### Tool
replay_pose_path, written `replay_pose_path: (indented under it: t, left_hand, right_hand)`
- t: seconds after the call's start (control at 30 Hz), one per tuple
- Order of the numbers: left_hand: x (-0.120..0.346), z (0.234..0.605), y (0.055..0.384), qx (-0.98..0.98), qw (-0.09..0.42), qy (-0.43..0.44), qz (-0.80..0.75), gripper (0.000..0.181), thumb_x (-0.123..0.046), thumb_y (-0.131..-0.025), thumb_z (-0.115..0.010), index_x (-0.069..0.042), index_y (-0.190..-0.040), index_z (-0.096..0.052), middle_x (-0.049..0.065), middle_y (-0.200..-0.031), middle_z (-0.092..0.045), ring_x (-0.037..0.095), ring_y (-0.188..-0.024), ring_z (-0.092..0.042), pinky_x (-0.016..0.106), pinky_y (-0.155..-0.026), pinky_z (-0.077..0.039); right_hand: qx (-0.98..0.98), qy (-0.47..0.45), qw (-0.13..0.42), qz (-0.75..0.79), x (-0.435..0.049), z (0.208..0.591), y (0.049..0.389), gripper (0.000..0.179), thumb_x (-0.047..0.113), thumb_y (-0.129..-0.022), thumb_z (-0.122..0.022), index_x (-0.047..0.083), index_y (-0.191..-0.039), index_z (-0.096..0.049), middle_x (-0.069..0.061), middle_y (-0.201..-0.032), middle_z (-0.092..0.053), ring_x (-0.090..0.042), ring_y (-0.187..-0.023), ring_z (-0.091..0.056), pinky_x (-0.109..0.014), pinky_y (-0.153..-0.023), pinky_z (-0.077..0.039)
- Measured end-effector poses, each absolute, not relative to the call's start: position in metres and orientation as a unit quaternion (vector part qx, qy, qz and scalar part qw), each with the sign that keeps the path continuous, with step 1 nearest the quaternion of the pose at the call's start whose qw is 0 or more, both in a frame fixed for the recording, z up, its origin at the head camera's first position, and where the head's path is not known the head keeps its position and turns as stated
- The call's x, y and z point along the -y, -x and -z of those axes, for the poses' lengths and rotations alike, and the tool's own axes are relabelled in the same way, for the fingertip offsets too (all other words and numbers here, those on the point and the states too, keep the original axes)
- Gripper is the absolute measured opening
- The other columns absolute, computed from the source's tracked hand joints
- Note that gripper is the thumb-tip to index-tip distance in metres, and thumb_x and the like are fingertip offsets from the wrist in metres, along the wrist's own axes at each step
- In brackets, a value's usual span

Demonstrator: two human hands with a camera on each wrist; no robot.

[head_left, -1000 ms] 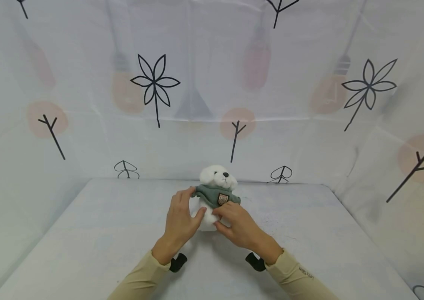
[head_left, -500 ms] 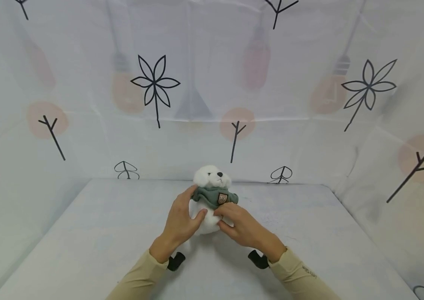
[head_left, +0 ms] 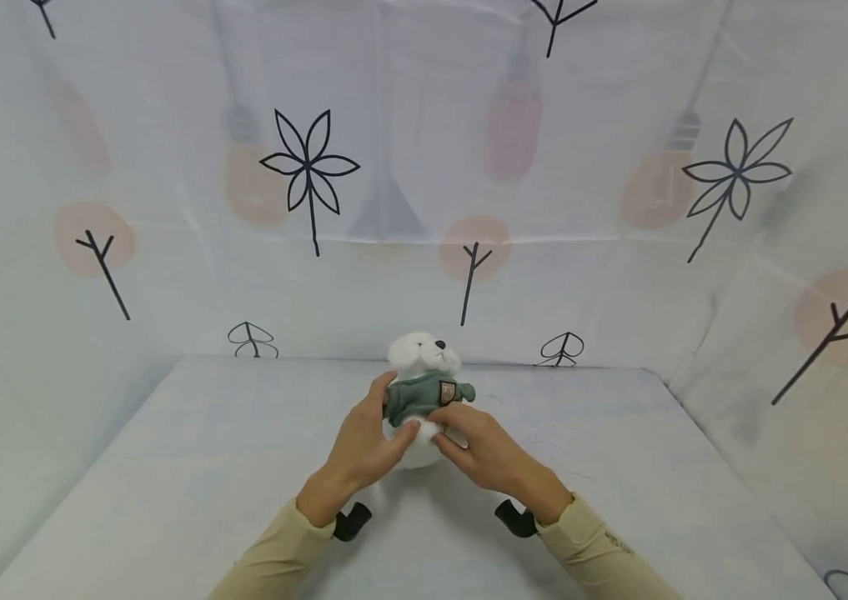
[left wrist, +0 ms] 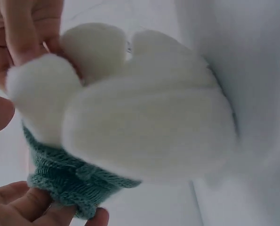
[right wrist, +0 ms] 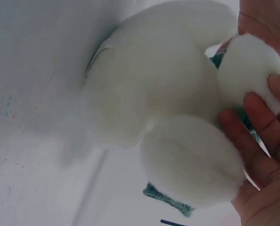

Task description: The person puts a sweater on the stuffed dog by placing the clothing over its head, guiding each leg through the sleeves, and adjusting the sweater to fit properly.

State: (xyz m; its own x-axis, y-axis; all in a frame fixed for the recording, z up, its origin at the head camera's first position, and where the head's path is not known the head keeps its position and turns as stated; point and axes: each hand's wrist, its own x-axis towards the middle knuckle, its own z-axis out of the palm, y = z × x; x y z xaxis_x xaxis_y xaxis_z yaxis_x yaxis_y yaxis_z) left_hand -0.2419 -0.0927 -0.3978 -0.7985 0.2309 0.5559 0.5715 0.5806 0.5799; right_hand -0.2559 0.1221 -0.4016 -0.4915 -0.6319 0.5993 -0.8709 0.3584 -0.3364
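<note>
A white plush dog point(head_left: 424, 354) in a green knitted sweater point(head_left: 412, 396) with a badge is held upright, its head tipped back, at the table's far middle. My left hand point(head_left: 363, 437) grips its side. In the left wrist view that hand's fingers point(left wrist: 31, 202) hold the ribbed sweater sleeve point(left wrist: 64, 183). My right hand point(head_left: 491, 446) pinches the dog's front near the sweater's hem. In the right wrist view, its fingers point(right wrist: 257, 136) lie around a white paw point(right wrist: 248, 70), with a larger white foot point(right wrist: 191, 160) below. The dog's back is hidden.
A white cloth-covered table point(head_left: 619, 475) spreads around the dog. Behind it hangs a printed fabric backdrop point(head_left: 393, 283) with plant drawings, and similar side walls point(head_left: 41, 358) stand left and right. Black wrist devices point(head_left: 352, 522) are on both wrists.
The dog has shifted slightly left and its head has tipped back. The sweater's front now sits flatter and reaches lower over the belly. Both hands stay on the dog with small movements.
</note>
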Motion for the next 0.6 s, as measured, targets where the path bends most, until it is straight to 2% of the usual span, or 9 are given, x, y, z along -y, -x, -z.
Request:
replay_pose_path:
  t: [0.1,0.2,0.33,0.43,0.6]
  left_hand:
    - [0.092,0.392,0.239,0.863,0.19,0.248,0.398,0.067,-0.021,-0.086,-0.068,-0.004,-0.141,-0.035,0.009,-0.112,-0.062,0.018,-0.097,-0.06,0.039,-0.081,-0.05]
    - [0.092,0.387,0.235,0.866,0.171,0.268,0.387,0.069,-0.017,-0.083,-0.071,-0.003,-0.141,-0.037,0.012,-0.125,-0.057,0.02,-0.109,-0.057,0.04,-0.088,-0.048]
    - [0.09,0.383,0.232,0.871,0.17,0.29,0.358,0.076,-0.015,-0.078,-0.079,-0.003,-0.141,-0.038,0.012,-0.134,-0.053,0.023,-0.12,-0.052,0.039,-0.098,-0.044]
    - [0.087,0.383,0.23,0.874,0.188,0.296,0.338,0.077,-0.012,-0.076,-0.081,-0.003,-0.141,-0.04,0.011,-0.132,-0.054,0.024,-0.117,-0.054,0.039,-0.096,-0.045]
    - [0.084,0.382,0.227,0.871,0.219,0.3,0.321,0.073,-0.006,-0.073,-0.082,-0.005,-0.137,-0.045,0.011,-0.119,-0.062,0.024,-0.101,-0.061,0.038,-0.082,-0.051]
  right_hand:
    - [0.805,-0.461,0.189,-0.323,-0.121,0.402,0.255,0.023,0.007,-0.09,-0.065,0.007,-0.112,-0.06,0.0,-0.105,-0.062,-0.01,-0.094,-0.059,-0.036,-0.075,-0.052]
    - [0.805,-0.45,0.183,-0.34,-0.119,0.401,0.254,0.026,0.005,-0.089,-0.067,0.007,-0.113,-0.057,0.0,-0.105,-0.062,-0.011,-0.096,-0.06,-0.036,-0.077,-0.052]
    - [0.808,-0.434,0.185,-0.353,-0.117,0.402,0.254,0.034,0.0,-0.086,-0.068,0.007,-0.117,-0.053,0.0,-0.104,-0.063,-0.011,-0.097,-0.061,-0.033,-0.078,-0.052]
    - [0.806,-0.433,0.197,-0.353,-0.116,0.402,0.253,0.04,-0.002,-0.085,-0.068,0.006,-0.121,-0.052,-0.001,-0.101,-0.064,-0.011,-0.094,-0.062,-0.03,-0.078,-0.052]
    - [0.795,-0.442,0.24,-0.339,-0.116,0.403,0.253,0.043,0.001,-0.083,-0.072,0.003,-0.122,-0.053,-0.003,-0.105,-0.059,-0.012,-0.088,-0.06,-0.025,-0.075,-0.051]
